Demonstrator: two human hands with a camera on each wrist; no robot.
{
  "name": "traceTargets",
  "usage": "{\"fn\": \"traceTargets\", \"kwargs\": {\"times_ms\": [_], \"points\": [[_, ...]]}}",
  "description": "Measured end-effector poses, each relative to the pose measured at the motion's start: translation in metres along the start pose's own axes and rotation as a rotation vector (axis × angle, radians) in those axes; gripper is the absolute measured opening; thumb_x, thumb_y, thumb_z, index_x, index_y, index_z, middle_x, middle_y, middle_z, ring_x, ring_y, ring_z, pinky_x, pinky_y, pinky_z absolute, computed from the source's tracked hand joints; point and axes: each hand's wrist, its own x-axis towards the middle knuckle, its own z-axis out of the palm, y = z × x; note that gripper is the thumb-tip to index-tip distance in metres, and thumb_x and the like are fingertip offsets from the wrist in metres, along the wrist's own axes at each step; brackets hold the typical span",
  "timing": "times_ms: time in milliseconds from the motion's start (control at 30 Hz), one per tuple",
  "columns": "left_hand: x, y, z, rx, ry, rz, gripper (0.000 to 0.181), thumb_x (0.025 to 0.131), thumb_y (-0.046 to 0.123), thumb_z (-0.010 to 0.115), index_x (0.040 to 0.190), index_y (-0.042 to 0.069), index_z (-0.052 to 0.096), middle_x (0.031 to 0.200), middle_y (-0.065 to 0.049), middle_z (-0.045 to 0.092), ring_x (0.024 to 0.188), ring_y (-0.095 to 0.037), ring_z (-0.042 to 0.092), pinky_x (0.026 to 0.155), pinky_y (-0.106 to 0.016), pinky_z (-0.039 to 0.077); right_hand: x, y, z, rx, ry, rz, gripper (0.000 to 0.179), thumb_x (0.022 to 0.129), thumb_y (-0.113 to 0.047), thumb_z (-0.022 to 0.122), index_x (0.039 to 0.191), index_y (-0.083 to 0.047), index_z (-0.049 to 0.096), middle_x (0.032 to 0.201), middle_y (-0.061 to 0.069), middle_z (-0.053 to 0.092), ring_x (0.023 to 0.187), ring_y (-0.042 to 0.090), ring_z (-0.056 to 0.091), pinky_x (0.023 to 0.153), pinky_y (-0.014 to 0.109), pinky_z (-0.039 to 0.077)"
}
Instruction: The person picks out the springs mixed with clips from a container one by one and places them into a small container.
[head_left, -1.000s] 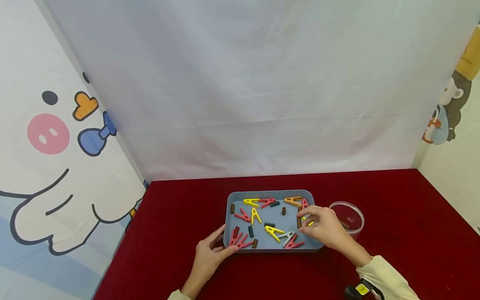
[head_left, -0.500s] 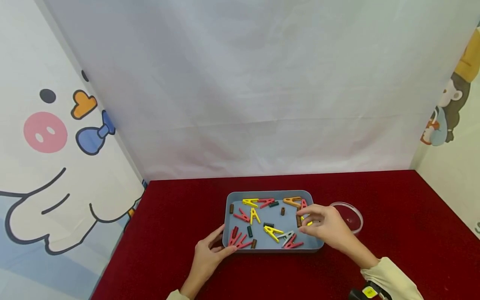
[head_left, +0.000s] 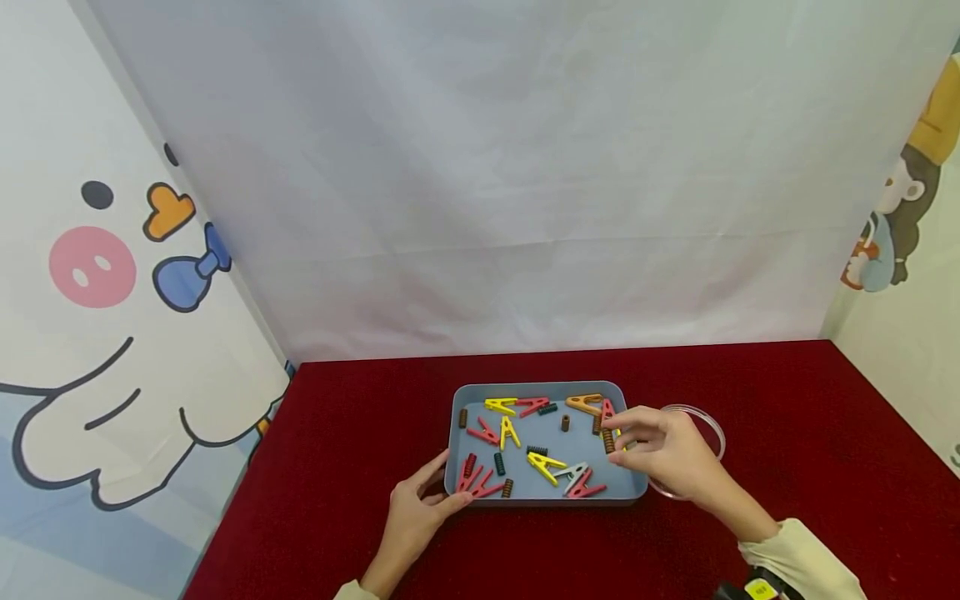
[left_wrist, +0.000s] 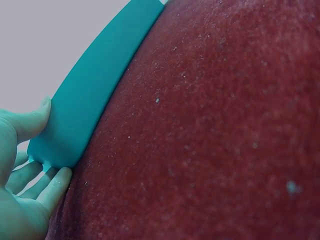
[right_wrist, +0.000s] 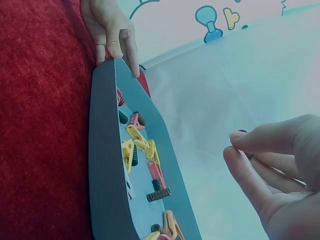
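My left hand (head_left: 415, 510) grips the near left corner of a grey-blue tray (head_left: 579, 448), thumb on its rim, fingers against its side; the left wrist view shows the tray's outer wall (left_wrist: 95, 85). My right hand (head_left: 678, 457) pinches a brown coil spring (head_left: 608, 442) between thumb and fingertips over the tray's right side. In the right wrist view only a dark bit of the pinched spring (right_wrist: 243, 131) shows. Inside the tray lie yellow clips (head_left: 510, 432), red clips (head_left: 587, 485), a grey clip (head_left: 574, 475), an orange clip (head_left: 583, 403) and several brown and dark green springs (head_left: 500, 463).
A round clear container (head_left: 722, 437) stands right of the tray, largely hidden by my right hand. Dark red cloth (head_left: 375, 417) covers the table. White fabric (head_left: 525, 208) hangs behind it, with cartoon-printed panels at both sides.
My right hand has moved slightly right with the pinched spring, which now shows apart from another brown spring in the tray. The left hand keeps its hold on the tray corner.
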Motion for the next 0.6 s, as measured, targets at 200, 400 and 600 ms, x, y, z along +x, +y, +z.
{"fn": "traceTargets", "kwargs": {"times_ms": [200, 400, 600], "points": [[0.000, 0.000, 0.000, 0.002, -0.005, -0.012, 0.068, 0.066, 0.021, 0.077, 0.127, 0.014, 0.048, 0.115, -0.015, 0.055, 0.099, -0.022, 0.055, 0.069, -0.022, 0.048, -0.006, 0.002, -0.006, -0.008, 0.028, 0.087, 0.034, 0.070, -0.017, 0.074, 0.101, -0.010, 0.064, 0.080, 0.012, 0.063, 0.073, 0.024, 0.062, 0.060, 0.035, 0.050], [0.000, -0.001, -0.001, 0.014, 0.007, -0.007, 0.068, 0.065, 0.022, 0.078, 0.127, 0.015, 0.049, 0.114, -0.014, 0.056, 0.100, -0.021, 0.055, 0.069, -0.022, 0.048, -0.009, 0.001, -0.014, -0.002, 0.058, 0.066, 0.036, 0.067, -0.016, 0.076, 0.100, -0.006, 0.064, 0.087, 0.013, 0.060, 0.075, 0.025, 0.061, 0.062, 0.032, 0.051], [-0.001, 0.001, -0.001, 0.009, -0.002, -0.003, 0.068, 0.066, 0.021, 0.077, 0.127, 0.015, 0.048, 0.116, -0.015, 0.055, 0.100, -0.022, 0.055, 0.069, -0.021, 0.048, -0.013, 0.001, -0.021, 0.001, 0.081, 0.060, 0.038, 0.069, -0.016, 0.075, 0.102, -0.003, 0.063, 0.096, 0.013, 0.059, 0.078, 0.023, 0.061, 0.064, 0.030, 0.051]]}}
